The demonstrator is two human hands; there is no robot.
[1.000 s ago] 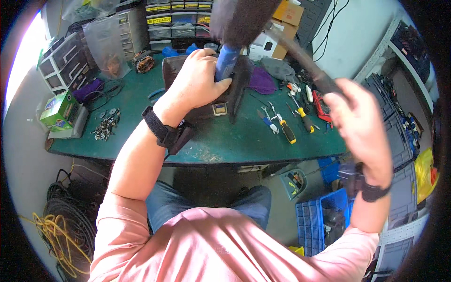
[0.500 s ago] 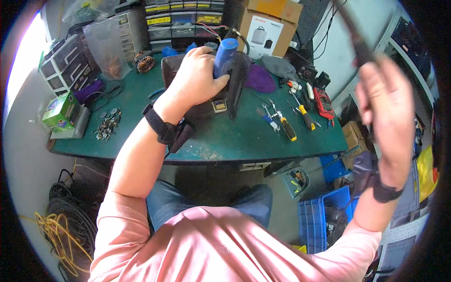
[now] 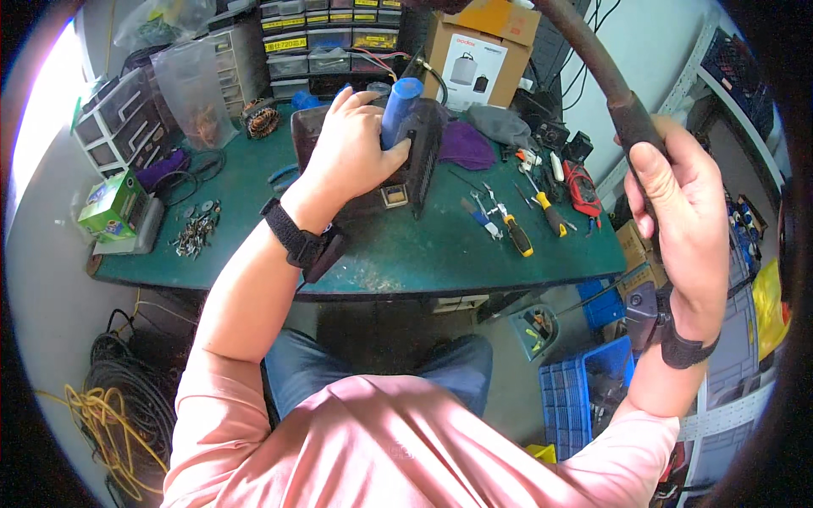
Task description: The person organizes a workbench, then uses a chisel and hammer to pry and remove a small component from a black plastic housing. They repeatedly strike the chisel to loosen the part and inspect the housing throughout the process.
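the blue cylinder is standing roughly upright at the bench's far middle, just right of the nearer left hand — its fingers are curling, how firmly i cannot tell — while the right hand, well apart, is clasping a long dark tool slanting far-left.

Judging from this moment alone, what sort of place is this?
Probably a repair workshop: yellow-and-black screwdrivers and a heap of small metal parts lie on a green workbench.
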